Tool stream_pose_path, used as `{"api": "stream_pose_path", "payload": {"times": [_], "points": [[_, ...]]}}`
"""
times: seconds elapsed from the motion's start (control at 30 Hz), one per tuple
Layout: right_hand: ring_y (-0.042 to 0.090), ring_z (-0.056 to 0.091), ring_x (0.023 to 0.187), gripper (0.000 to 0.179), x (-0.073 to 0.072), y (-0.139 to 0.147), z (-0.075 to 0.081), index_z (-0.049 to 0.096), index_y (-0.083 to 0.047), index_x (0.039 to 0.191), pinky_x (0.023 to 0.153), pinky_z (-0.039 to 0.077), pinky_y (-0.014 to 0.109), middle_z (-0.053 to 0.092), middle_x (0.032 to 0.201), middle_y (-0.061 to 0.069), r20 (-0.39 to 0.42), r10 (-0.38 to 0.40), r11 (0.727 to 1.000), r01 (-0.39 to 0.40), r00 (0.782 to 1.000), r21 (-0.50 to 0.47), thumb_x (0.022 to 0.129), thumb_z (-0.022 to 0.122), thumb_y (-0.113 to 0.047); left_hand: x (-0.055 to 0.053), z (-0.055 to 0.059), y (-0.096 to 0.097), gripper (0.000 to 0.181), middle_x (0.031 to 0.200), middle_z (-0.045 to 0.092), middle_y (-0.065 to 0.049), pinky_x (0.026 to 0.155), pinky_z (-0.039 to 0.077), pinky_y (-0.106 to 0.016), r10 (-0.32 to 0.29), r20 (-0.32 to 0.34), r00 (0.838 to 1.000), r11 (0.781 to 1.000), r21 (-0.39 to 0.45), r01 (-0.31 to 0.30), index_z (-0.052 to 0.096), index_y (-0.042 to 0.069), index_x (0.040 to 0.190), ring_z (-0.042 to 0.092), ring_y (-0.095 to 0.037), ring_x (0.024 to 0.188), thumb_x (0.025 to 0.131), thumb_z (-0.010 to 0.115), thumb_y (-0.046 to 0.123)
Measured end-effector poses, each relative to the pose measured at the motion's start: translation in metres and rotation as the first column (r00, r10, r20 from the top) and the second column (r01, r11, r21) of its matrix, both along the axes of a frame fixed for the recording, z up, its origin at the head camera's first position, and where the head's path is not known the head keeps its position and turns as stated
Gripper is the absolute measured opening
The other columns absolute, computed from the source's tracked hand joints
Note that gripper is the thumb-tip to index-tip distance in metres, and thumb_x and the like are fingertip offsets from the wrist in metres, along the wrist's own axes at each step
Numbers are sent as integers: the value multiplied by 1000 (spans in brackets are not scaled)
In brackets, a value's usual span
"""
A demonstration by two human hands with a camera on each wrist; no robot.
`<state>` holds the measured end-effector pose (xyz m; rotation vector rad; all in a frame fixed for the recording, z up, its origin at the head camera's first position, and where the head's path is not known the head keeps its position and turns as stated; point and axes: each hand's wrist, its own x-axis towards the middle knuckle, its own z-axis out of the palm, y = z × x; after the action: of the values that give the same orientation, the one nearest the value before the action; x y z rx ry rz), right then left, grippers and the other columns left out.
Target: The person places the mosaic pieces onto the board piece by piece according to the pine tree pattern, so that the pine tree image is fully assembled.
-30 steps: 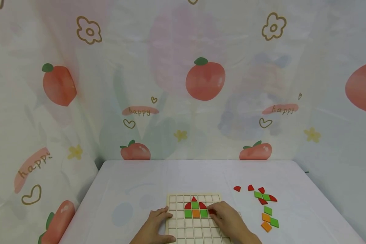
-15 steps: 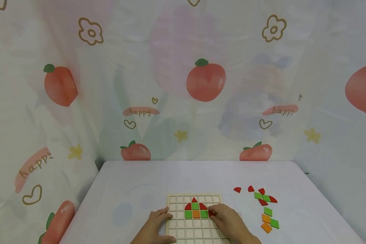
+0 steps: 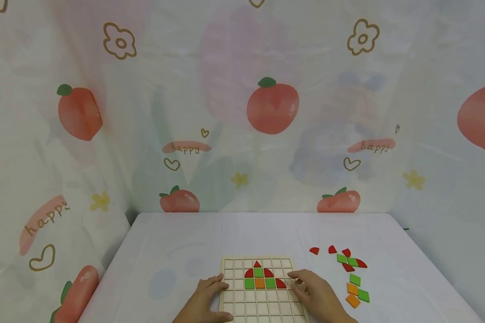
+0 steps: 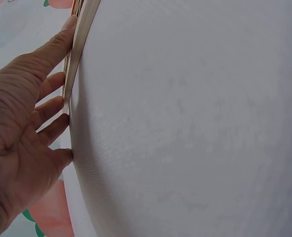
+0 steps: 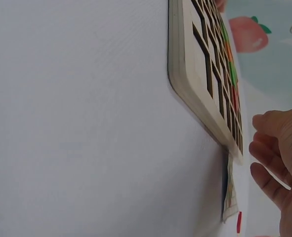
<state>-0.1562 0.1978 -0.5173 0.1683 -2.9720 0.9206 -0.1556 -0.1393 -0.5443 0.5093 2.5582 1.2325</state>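
Observation:
A wooden grid board lies on the white table. Set in its cells are a red triangle tile, green square tiles, an orange square tile and red quarter-round tiles. My left hand rests against the board's left edge, thumb and fingers spread. In the left wrist view the fingertips of the left hand touch the rim. My right hand hovers over the right edge, fingers loosely bent. Between the fingers of the right hand nothing shows in the right wrist view.
Loose red tiles, green tiles and orange tiles lie on the table right of the board. A thin pale piece sticks out by the board's corner. A fruit-patterned cloth hangs behind.
My right hand has let go of the rightmost red quarter-round tile and moved right. That tile now shows fully in its cell. The left hand has stayed in place.

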Motion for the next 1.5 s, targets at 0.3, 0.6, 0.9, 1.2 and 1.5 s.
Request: {"api": "stream_pose_path", "payload": {"times": [0.3, 0.6, 0.9, 1.2, 1.5], "points": [[5, 59, 87, 25, 5, 20, -3, 73, -21, 116, 81, 59, 31, 68, 102, -15, -15, -44, 999, 44, 999, -9, 91, 78, -20, 1, 2, 2, 69, 156, 45, -19, 112, 19, -79, 19, -2, 1000, 1000, -25, -19, 65, 14, 132, 29, -58, 144, 74, 91, 43], [3, 58, 85, 28, 10, 43, -2, 73, -19, 118, 71, 53, 23, 69, 100, -13, -66, -61, 998, 60, 996, -10, 91, 79, -22, 1, 4, 3, 69, 155, 45, -20, 111, 20, -80, 28, -1, 1000, 999, -36, -28, 65, 13, 132, 29, -59, 144, 74, 92, 41], [10, 60, 88, 33, 9, 65, -6, 72, -15, 122, 68, 52, 25, 72, 107, -7, -38, -102, 994, 103, 994, 38, 91, 79, -23, 1, 2, 2, 70, 155, 46, -21, 111, 21, -80, 17, -15, 1000, 999, -29, -18, 65, 12, 132, 29, -60, 143, 74, 91, 43], [12, 54, 77, 34, 15, 82, -4, 71, -10, 122, 62, 46, 22, 73, 105, -1, -57, -140, 988, 144, 988, 60, 90, 79, -18, 2, 1, 1, 71, 155, 46, -21, 111, 20, -80, 7, -24, 1000, 1000, -20, -8, 65, 12, 132, 30, -59, 143, 75, 91, 44], [20, 62, 91, 35, 10, 106, -10, 70, -5, 122, 81, 61, 42, 73, 106, 4, -55, -204, 977, 206, 977, 45, 90, 79, -16, 2, 1, 2, 72, 155, 46, -20, 112, 21, -79, 7, -34, 999, 1000, -29, -8, 64, 11, 133, 32, -58, 143, 75, 91, 44]]}}
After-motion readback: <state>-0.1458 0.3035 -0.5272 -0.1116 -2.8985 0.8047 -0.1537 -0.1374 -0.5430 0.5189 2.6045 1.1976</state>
